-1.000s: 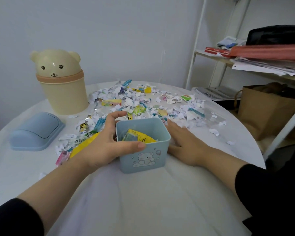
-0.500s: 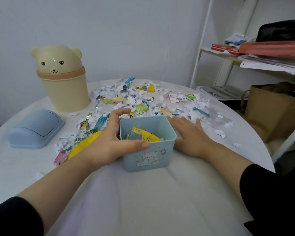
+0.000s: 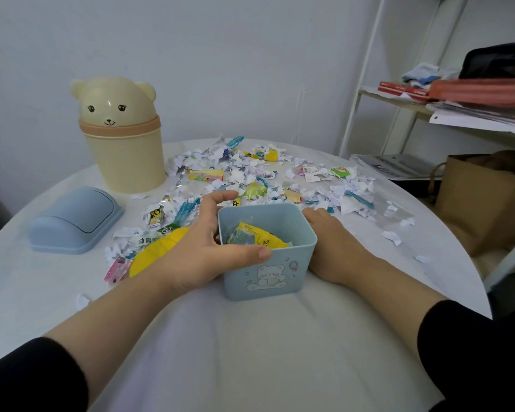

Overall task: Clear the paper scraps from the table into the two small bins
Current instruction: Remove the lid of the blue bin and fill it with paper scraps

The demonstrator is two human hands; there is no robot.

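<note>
Left grip wraps the blue bin, thumb across its near rim, fingers hooked over the far-left corner. Right grip lies flat and released on the counter just beside the bin's right wall, fingertips hidden behind it. Paper scraps lie in a left-to-right band just beyond the bin, and the right grip looks nearer the loose pile. Bear bin stands far left, lid on. Room to drag lies toward the near edge.

Off to my right there's a white shelf rack holding red books, a messy paper stack and a black bag. A brown paper bag sits lower down beside it.
</note>
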